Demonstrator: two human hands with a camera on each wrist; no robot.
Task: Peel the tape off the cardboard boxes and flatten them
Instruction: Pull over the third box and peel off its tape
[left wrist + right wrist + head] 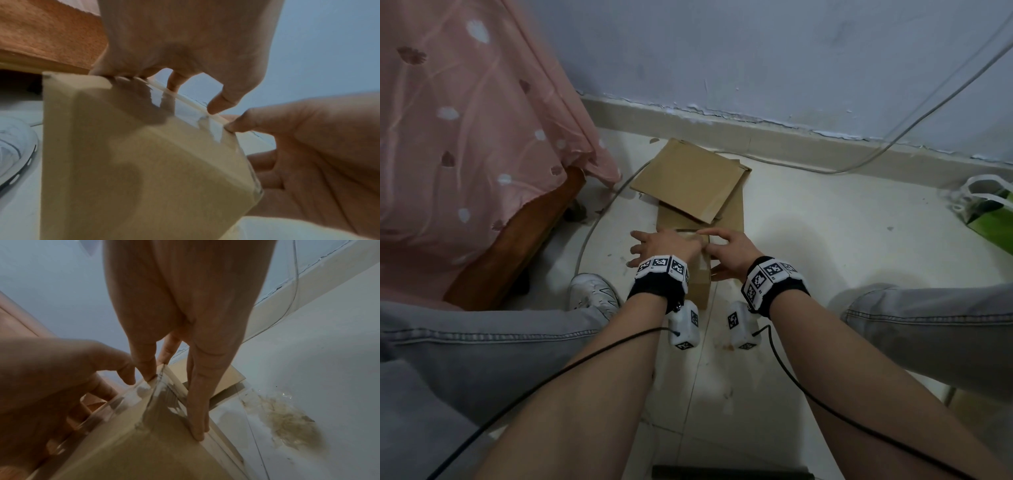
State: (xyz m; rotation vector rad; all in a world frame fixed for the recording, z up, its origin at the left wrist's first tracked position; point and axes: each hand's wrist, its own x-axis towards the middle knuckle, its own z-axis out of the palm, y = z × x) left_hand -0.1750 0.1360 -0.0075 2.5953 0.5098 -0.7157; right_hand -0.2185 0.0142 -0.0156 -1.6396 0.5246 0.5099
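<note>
A small brown cardboard box (699, 286) stands upright on the floor between my knees. Clear glossy tape (164, 100) runs over its top and down one corner, wrinkled in the right wrist view (131, 397). My left hand (664, 245) lies on the box top with fingers spread, its fingertips (218, 105) pressing the top edge. My right hand (726, 255) grips the box's upper right corner. Its thumb tip (232, 127) sits on the tape at the corner, its other fingers (265, 162) curl against the right face, and its index finger stretches over the top.
Flattened cardboard sheets (688, 181) lie stacked just behind the box, near the wall. A wooden bed frame (517, 240) draped in pink cloth is at the left, with a white shoe (594, 291) beside it. A thin cable (893, 140) and a green bag (986, 209) are at the right.
</note>
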